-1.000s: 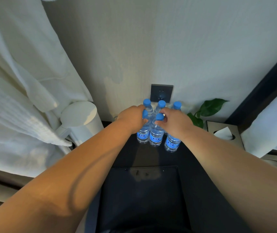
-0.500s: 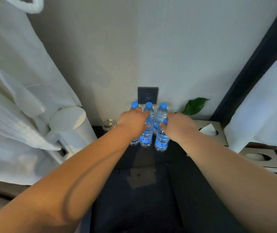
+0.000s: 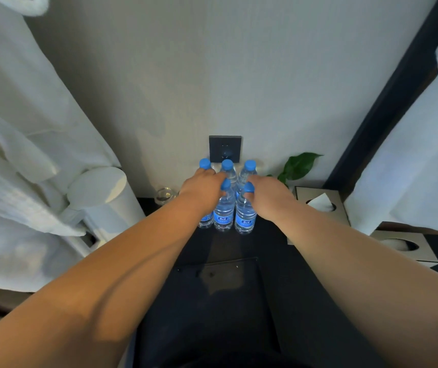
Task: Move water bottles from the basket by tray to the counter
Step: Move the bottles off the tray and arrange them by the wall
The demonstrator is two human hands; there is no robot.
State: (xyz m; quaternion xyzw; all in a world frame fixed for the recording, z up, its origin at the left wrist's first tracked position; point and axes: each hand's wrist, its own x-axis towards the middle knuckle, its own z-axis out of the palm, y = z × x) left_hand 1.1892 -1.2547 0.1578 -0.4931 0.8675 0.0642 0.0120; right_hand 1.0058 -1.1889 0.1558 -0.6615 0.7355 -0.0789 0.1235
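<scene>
Bench [image 3: 278,274]: dark, carrying five bottles upright.
Water bottles [image 3: 245,213]: clustered at 12 o'clock, below wall socket [image 3: 225,149].
Left hand [image 3: 202,188]: grip on bottles' left side; closure hidden.
Right hand [image 3: 269,193]: grip at front-right bottle's cap; closure hidden.

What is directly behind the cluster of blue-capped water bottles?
Behind the blue-capped water bottles is a pale wall with a dark square wall socket. Both hands cover part of the cluster, so the wall's base is hidden.
</scene>
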